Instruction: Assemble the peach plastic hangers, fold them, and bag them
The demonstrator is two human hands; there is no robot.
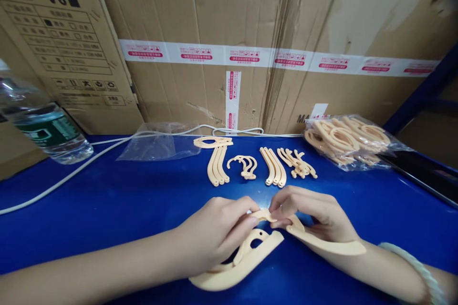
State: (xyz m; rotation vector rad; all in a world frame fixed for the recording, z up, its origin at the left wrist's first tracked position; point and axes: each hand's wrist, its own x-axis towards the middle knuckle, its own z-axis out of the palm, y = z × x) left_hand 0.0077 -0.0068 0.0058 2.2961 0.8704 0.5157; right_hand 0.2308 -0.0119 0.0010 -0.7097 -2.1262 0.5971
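Note:
My left hand (229, 224) is closed, pinching a small beige plastic hook piece (264, 215) between thumb and forefinger. The fingertips of my right hand (304, 209) meet that piece's other end. A curved beige hanger arm (329, 243) lies along the right palm and wrist; the right fingers partly hide its upper end. Under my left hand is a folded beige travel hanger (239, 269), partly covered by the hand, and I cannot tell whether the hand holds it or it rests on the table.
On the blue table (150, 205) lie loose hanger arms (218, 167), more arms (274, 167), hooks (246, 164), small parts (298, 164) and a folded hanger (213, 142). Around them are bagged hangers (347, 140), a clear bag (161, 143), a water bottle (46, 124), a white cable (60, 183) and cardboard boxes (193, 9).

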